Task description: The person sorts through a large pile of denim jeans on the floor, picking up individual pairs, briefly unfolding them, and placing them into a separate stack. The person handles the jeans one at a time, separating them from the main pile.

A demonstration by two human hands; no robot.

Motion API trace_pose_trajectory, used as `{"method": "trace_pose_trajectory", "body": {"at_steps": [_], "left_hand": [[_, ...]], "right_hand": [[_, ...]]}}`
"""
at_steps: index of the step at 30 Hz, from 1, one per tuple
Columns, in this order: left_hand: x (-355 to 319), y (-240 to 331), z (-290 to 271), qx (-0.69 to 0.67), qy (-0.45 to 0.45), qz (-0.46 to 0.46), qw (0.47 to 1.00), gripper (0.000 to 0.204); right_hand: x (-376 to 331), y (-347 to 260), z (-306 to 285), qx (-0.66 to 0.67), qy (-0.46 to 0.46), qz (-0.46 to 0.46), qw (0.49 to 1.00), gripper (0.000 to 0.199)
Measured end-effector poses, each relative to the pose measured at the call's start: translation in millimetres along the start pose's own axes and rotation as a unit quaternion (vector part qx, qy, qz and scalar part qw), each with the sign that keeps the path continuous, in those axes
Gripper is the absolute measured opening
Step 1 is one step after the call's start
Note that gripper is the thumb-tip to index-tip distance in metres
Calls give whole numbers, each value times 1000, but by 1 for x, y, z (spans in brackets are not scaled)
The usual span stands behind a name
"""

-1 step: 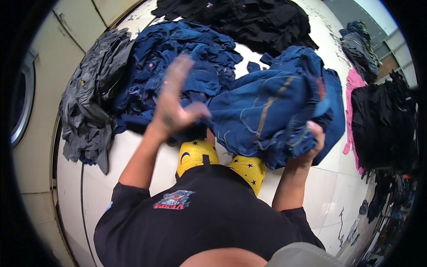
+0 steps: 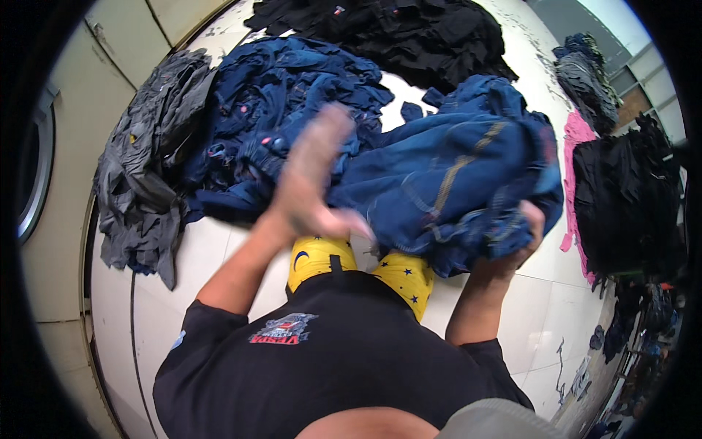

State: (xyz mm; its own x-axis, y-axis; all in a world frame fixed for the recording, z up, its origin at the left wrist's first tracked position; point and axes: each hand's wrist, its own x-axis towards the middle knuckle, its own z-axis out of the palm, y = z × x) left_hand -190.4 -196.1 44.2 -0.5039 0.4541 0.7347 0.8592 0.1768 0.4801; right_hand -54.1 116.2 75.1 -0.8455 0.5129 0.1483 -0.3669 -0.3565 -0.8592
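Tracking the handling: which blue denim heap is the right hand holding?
The right heap, yellow-stitched, gripped at its near edge by the right hand; the left heap lies beside grey clothes.

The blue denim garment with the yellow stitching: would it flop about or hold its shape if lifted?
The blue denim garment would likely flop, since it bunches in soft folds beside the right hand. It may feel fairly heavy, as the cloth looks thick. Rolling seems unlikely, given its slumped, uneven shape.
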Motion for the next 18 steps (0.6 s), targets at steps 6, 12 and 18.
{"method": "trace_pose_trajectory", "body": {"at_steps": [6,12,18], "left_hand": [[73,74,75,-330,-51,-104,937,43],[211,77,69,-409,98,40,906,17],[334,-9,161,-241,137,-100,956,55]], "right_hand": [[6,-110,-8,-134,42,-240,961,51],[95,-229,-7,-647,255,-510,506,68],[304,-231,-3,-698,70,-548,456,92]]}}
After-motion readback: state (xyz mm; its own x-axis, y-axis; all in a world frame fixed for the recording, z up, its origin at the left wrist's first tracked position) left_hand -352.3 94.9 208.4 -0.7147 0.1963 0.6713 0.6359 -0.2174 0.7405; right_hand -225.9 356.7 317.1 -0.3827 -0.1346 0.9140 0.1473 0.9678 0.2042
